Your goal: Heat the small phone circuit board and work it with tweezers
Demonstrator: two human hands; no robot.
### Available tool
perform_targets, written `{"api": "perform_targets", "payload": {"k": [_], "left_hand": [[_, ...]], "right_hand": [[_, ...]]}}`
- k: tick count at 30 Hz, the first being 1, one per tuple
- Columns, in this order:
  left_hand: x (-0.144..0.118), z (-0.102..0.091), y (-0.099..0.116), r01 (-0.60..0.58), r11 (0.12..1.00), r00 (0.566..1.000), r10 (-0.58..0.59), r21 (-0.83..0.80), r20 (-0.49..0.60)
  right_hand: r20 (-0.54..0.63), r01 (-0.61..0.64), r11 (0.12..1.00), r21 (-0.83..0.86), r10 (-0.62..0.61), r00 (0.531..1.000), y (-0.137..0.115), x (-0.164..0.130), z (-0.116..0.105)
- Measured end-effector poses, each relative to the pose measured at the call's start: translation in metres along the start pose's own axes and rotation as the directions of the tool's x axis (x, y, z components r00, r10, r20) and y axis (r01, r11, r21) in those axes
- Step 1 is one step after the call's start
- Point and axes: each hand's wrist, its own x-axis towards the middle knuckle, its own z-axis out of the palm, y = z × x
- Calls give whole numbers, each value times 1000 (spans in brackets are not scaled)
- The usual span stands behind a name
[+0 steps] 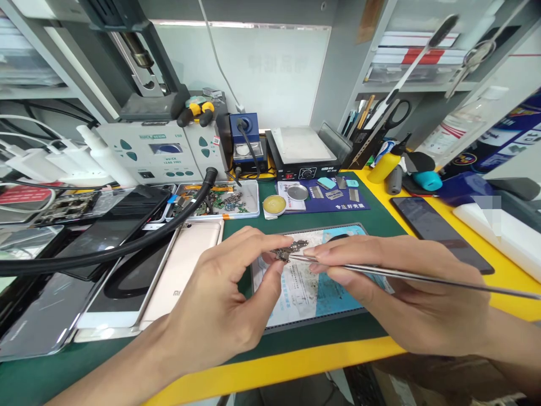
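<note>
L hand [224,293] pinches small board [287,252] over mat [304,293]; R hand [393,293] clamped on tweezers [380,272], tips at board. Keep board steady, grip light.

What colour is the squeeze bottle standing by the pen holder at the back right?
Yellow body with a black cap: the squeeze bottle, seen in the head view.
</note>
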Motion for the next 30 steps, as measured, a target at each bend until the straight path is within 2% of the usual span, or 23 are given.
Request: {"api": "perform_targets", "payload": {"k": [8, 16, 24, 30], "left_hand": [[1, 0, -1, -34, 999, 999, 35, -19, 28], [-2, -3, 1, 61, 997, 997, -64, 53, 42], [1, -3, 0, 110, 993, 990, -107, -32, 91], [1, -5, 2, 132, 991, 990, -130, -19, 57]], "right_hand": [[39, 42, 999, -20, -42, 998, 2, -2, -1], [48, 2, 999, -44, 0, 999, 0, 3, -3], [44, -8, 1000, -9, 9, 999, 0, 4, -2], [29, -47, 999, 10, 47, 998, -1, 6, -2]]}}
